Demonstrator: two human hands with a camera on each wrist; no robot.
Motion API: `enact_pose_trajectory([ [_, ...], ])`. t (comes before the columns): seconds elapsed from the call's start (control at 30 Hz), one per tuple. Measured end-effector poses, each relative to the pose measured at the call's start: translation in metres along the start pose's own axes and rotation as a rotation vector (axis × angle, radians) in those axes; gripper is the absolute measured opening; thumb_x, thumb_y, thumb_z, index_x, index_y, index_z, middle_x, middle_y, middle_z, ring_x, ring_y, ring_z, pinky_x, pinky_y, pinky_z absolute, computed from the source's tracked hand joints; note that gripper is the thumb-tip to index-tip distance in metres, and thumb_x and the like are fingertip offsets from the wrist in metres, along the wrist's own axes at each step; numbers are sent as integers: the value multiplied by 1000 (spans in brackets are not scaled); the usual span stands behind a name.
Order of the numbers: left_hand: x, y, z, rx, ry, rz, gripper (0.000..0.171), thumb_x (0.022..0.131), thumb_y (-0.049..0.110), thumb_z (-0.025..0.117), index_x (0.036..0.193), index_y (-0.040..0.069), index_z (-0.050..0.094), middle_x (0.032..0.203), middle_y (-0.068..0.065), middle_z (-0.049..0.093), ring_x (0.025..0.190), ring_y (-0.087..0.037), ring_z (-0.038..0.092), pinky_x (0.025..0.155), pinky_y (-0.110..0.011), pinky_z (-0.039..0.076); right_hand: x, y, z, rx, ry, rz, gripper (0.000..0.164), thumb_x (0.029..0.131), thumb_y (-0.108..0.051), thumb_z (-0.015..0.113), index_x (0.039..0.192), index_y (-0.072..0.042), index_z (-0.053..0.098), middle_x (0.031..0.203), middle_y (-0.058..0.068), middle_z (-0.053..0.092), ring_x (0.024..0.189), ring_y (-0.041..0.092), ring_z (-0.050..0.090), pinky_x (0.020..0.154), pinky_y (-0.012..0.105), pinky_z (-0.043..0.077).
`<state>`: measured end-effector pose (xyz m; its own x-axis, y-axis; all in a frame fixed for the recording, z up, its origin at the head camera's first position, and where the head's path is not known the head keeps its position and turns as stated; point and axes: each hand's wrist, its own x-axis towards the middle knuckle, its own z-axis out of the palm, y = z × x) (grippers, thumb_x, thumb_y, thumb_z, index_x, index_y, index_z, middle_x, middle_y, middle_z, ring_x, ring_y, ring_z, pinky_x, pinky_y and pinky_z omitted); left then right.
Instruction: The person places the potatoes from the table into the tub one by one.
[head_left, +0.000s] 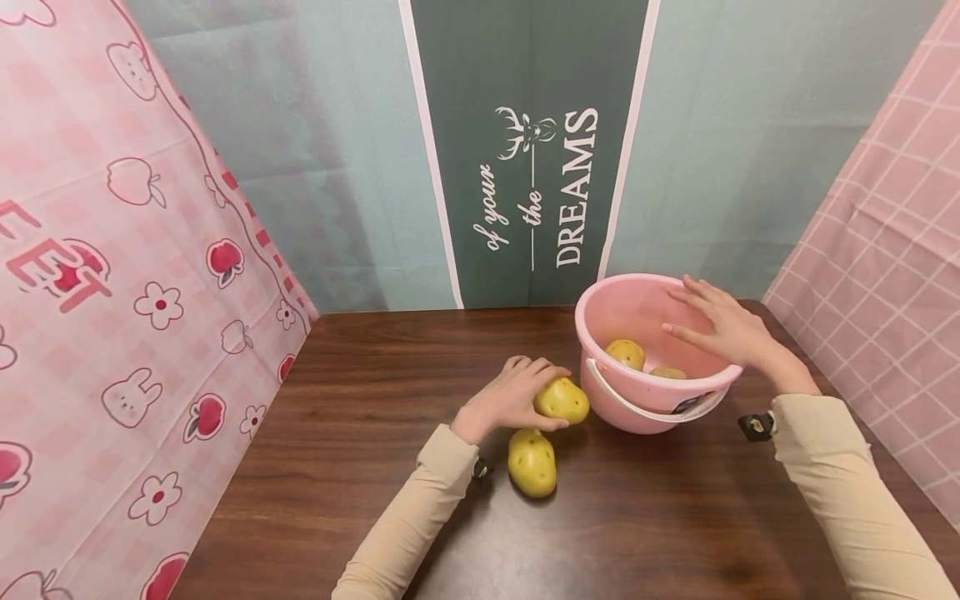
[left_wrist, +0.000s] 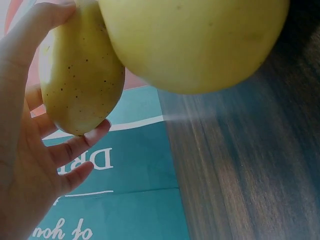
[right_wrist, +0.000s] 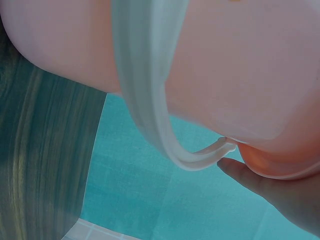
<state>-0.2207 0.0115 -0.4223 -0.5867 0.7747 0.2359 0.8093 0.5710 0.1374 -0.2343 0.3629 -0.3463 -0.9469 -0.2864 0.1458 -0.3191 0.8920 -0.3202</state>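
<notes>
My left hand [head_left: 517,392] grips a yellow potato [head_left: 564,402] between thumb and fingers, just left of the pink bucket [head_left: 626,408]. Dark specks dot this potato [left_wrist: 82,75] in the left wrist view. Below that hand, a second potato [head_left: 532,464] lies on the table; it looms large at the top of the left wrist view. Two more potatoes, one yellow [head_left: 626,354] and one partly hidden [head_left: 667,373], are inside the bucket. At the bucket's right rim is my right hand [head_left: 723,329], fingers extended over the opening. A finger [right_wrist: 245,175] shows beside the rim in the right wrist view.
A white handle [head_left: 637,404] hangs down the bucket's front. The brown wooden table [head_left: 360,417] ends at a green hanging cloth [head_left: 525,283] behind. Pink patterned cloths stand at the left [head_left: 187,350] and right [head_left: 885,250].
</notes>
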Motion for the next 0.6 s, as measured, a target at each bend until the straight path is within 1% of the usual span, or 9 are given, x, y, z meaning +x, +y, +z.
enact_pose_trajectory([
  [0.23,0,-2,-1,5,12,-7,71,74,65,61,129,23,47,114,8,50,99,-11,44,99,-36,29,0,0,1,-8,5,-1,69,86,-47,58,143,-15,36,153,15,18,140,37,12,93,71,21],
  [0.43,0,-2,-3,-6,33,3,72,74,64,61,129,21,48,113,8,50,99,-11,44,98,-37,30,-2,-1,1,-6,5,1,69,86,-47,59,143,-15,36,152,16,18,140,37,11,93,70,21],
  [0.6,-1,-3,-5,0,45,4,71,74,64,61,128,21,49,112,8,50,98,-10,44,98,-37,30,-3,-1,2,-3,5,2,69,86,-47,59,143,-15,36,152,15,18,140,37,12,93,70,21],
])
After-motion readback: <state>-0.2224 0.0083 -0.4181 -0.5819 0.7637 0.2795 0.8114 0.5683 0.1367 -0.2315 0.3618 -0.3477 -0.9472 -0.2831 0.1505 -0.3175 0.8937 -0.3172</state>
